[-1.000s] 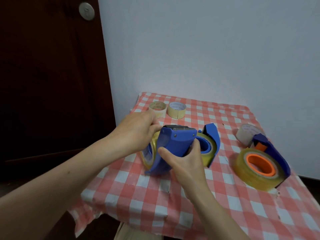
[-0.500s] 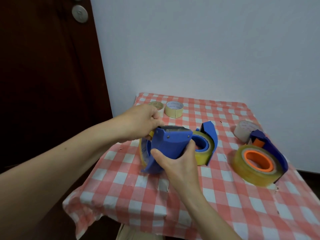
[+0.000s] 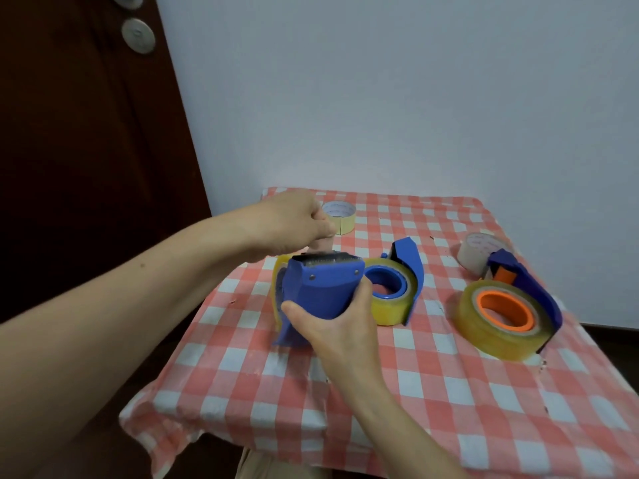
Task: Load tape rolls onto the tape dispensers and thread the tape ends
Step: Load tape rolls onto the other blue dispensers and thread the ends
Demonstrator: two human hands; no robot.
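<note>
- Raised since a second ago, the left hand (image 3: pixel 294 219) now sits above the blue dispenser (image 3: pixel 321 288), pinched shut on a strip of tape (image 3: pixel 320 246) that runs up from the toothed blade at the dispenser's top edge.
- Right hand (image 3: pixel 340 326) is clamped on the dispenser's lower body, thumb on the near side, fingers wrapped round the far side, holding it upright over the table (image 3: pixel 432 392).
- A yellowish roll (image 3: pixel 278 288) sits in the held dispenser; only its left edge shows, behind the blue shell.
- Just right of the held dispenser, a second dispenser (image 3: pixel 409 271) lies on the cloth, loaded with a yellow roll on a blue hub.
- Well to the right, a third dispenser (image 3: pixel 532 292) lies with a clear roll (image 3: pixel 484 330) on an orange hub.
- Behind the third dispenser rests a whitish loose roll (image 3: pixel 477 252), touching or nearly touching it.
- At the far side of the table, a cream roll (image 3: pixel 340 217) stands partly hidden by the left hand's knuckles.
- Red-and-white checked cloth covers the table, its near corner drooping over the edge.
- A pale wall (image 3: pixel 380 98) backs the table; a dark door (image 3: pixel 86 150) with two round metal fittings stands at left.
</note>
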